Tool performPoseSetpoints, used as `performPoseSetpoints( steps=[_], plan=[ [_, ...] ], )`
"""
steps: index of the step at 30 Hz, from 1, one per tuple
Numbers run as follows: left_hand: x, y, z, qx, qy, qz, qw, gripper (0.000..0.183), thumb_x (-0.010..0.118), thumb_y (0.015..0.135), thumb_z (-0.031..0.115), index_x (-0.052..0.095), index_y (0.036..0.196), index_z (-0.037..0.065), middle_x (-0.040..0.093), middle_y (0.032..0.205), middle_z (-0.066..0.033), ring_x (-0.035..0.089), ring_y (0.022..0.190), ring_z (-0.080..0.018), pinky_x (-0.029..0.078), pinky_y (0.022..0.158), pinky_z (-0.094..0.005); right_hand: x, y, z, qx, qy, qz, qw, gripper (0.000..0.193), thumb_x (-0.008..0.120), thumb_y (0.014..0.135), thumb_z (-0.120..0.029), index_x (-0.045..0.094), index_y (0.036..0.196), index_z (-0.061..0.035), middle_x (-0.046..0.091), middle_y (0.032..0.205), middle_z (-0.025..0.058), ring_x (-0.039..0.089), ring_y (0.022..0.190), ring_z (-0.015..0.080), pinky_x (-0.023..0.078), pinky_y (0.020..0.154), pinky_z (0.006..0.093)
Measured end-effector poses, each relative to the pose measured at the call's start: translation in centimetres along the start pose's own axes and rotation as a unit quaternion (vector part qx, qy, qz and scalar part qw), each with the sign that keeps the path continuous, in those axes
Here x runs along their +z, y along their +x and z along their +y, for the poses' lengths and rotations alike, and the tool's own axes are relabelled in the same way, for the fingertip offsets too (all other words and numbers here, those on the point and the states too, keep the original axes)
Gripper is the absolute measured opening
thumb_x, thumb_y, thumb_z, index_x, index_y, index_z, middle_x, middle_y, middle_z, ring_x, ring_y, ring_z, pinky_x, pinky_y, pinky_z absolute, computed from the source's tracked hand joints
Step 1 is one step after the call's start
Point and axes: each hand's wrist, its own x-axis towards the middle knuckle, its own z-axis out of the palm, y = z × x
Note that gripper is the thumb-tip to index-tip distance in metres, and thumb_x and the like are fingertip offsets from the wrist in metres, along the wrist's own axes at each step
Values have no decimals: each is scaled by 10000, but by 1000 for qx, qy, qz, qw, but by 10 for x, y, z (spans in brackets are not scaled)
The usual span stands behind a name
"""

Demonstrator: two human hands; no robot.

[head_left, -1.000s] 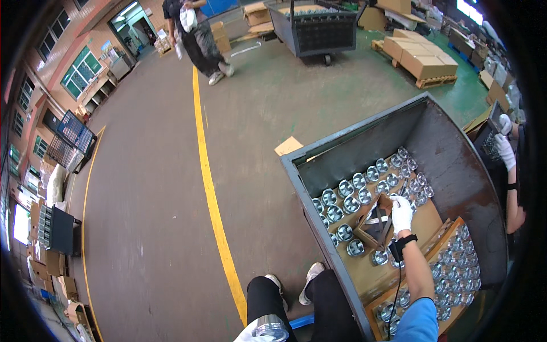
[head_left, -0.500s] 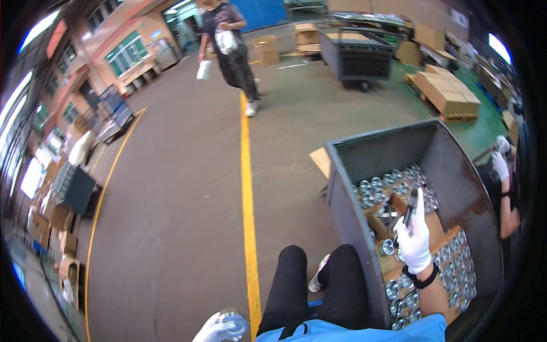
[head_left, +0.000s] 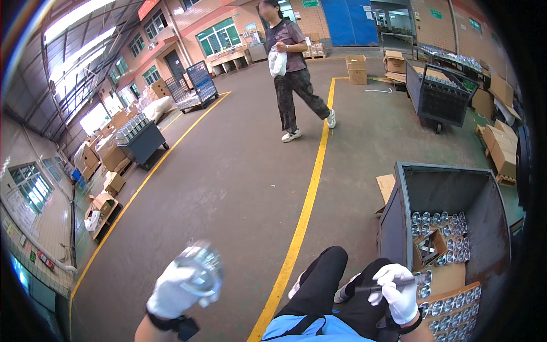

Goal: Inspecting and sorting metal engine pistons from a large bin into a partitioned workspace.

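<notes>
My left hand (head_left: 171,293), in a white glove, is raised over the floor and closed around a shiny, round, cup-like metal piece (head_left: 199,269), blurred by motion. My gloved right hand (head_left: 400,299) is over my lap beside the bin, its fingers pinched on a dark pen-shaped tool (head_left: 366,289), also smeared. In the grey metal bin (head_left: 393,228) to my right, similar round metal pieces (head_left: 437,219) stand in rows. Cardboard sheets (head_left: 446,278) lie under and between them. A small open carton (head_left: 421,261) with dark items sits among the pieces.
A person (head_left: 293,62) carrying a white bag walks near the yellow floor line (head_left: 310,202). A dark wheeled cart (head_left: 439,100) and stacked cartons (head_left: 501,145) stand at the far right. On the left are a loaded grey cart (head_left: 142,142), a mesh trolley (head_left: 196,85) and boxes.
My left hand has risen with the round piece from the lower edge. My right hand has drawn back from over the bin toward my lap with the tool. The view has tilted up and left.
</notes>
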Motion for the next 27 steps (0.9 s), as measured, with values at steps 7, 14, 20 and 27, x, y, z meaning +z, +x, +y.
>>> performPoseSetpoints(
  steps=[7,14,20,27],
  plan=[
    [100,115,-124,-203,-345,-196,895,370,595,914,230,529,1235,57,613,1036,-133,596,899,-300,461,843,-470,39,-15,-37,-238,-252,-93,934,196,662,866,-213,654,889,-18,635,960,142,641,760,285,522,674,302],
    [139,145,-213,-359,-473,-260,761,256,574,954,301,571,1092,86,517,803,-38,394,575,-129,344,553,-286,48,-23,-5,-291,-460,-19,839,42,648,849,-4,626,825,-30,588,739,76,580,645,202,439,562,298],
    [115,168,-214,-295,-353,-130,878,275,555,945,414,614,889,152,387,561,24,315,424,-95,264,387,-270,22,-66,115,-75,-222,108,966,146,525,998,-157,587,914,-54,535,690,19,512,587,86,377,502,216],
    [76,211,-198,195,0,-122,973,406,751,782,36,565,1142,67,620,974,-14,601,766,-111,510,708,-248,21,-42,73,-132,-57,229,963,590,463,956,-613,552,1128,-56,520,720,55,503,563,124,434,489,243]
  ],
)
